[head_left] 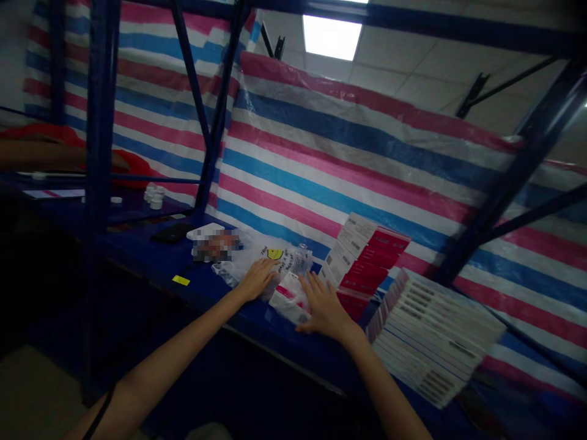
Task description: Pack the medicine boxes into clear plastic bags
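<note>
My left hand [259,280] lies with fingers stretched on a clear plastic bag [247,252] printed with dark letters and a yellow smiley. Close to its fingertips, on the right, is a small red-and-white box [288,294] among the plastic. My right hand [326,307] is spread at the right side of that box, its thumb low and its fingers pointing away from me. Whether the fingers press on the box is hard to tell. Just behind my right hand rises a stack of red-and-white cartons [364,260].
A large stack of white printed cartons [440,336] stands at the right. Toward the left lie a yellow label [180,280], a dark phone [170,232] and several white jars [155,197]. Blue rack posts [98,183] frame the shelf. Another person's arm [41,155] reaches in at far left.
</note>
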`<state>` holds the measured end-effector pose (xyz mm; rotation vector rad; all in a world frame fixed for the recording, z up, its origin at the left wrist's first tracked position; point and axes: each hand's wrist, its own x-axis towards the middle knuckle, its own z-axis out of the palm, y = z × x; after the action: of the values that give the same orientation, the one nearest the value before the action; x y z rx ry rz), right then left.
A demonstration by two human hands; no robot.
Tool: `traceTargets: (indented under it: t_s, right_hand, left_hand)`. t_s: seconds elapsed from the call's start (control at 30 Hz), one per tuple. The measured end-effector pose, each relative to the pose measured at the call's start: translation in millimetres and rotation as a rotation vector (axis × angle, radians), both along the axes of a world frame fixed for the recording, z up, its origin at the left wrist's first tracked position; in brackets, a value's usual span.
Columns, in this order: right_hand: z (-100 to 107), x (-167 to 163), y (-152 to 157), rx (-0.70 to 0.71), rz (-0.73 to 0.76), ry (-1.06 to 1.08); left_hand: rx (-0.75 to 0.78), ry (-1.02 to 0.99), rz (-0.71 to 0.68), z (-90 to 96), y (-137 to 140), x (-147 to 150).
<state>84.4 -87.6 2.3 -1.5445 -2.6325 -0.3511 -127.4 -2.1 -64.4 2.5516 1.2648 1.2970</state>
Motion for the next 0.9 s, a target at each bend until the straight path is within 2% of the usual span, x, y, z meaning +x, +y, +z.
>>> traceTargets:
  t_s: [0.07, 0.13, 0.23, 0.33, 0.43, 0.57, 0.63, 0.73, 0.77, 0.8, 0.9]
  right_hand:
    - [8.2, -7.5, 21.6, -0.219, -0.053, -0.062]
    - [10.2, -9.4, 40.4, -0.348, -0.063, -0.051]
    - [6.3, -6.2, 54.1, -0.387, -0.046, 0.002]
    - [1.6, -0.6, 46.0, -0.343, -0.017, 0.067]
    - [3.8, 3.9, 15.1, -0.28, 0.077, 0.115]
    - [22.4, 14.9, -53.7, -0.242, 0.147, 0.163]
    - [36.2, 31.3, -93.7, -0.287, 0.149, 0.239]
    - [54.2, 76.7, -149.4, -0.385, 0.109, 0.353]
    - [58.2, 96.5, -164.7, -0.36, 0.052, 0.393]
    - [61.1, 117.4, -177.6, -0.248, -0.031, 0.461]
    - [67.7, 178.6, -199.1, 0.304, -0.385, 0.601]
  left_hand:
    - [0.0, 0.032, 0.03, -4.8, 3.3, -0.7]
    - [-0.048, 0.109, 0.052, -10.8, 7.9, -1.8]
    - [-0.182, 0.259, 0.04, -19.0, 14.5, -3.6]
    - [-0.25, 0.31, 0.017, -22.5, 18.0, -5.0]
    - [-0.256, 0.288, -0.007, -22.7, 18.0, -6.6]
    - [-0.255, 0.271, -0.043, -23.5, 17.1, -8.6]
    - [-0.256, 0.258, -0.051, -24.2, 17.2, -8.8]
    - [-0.262, 0.232, -0.049, -24.6, 18.0, -8.3]
    - [-0.266, 0.224, -0.046, -24.9, 18.6, -8.1]
    - [-0.269, 0.22, -0.043, -25.5, 19.5, -8.1]
    - [-0.259, 0.21, -0.038, -29.8, 24.4, -8.9]
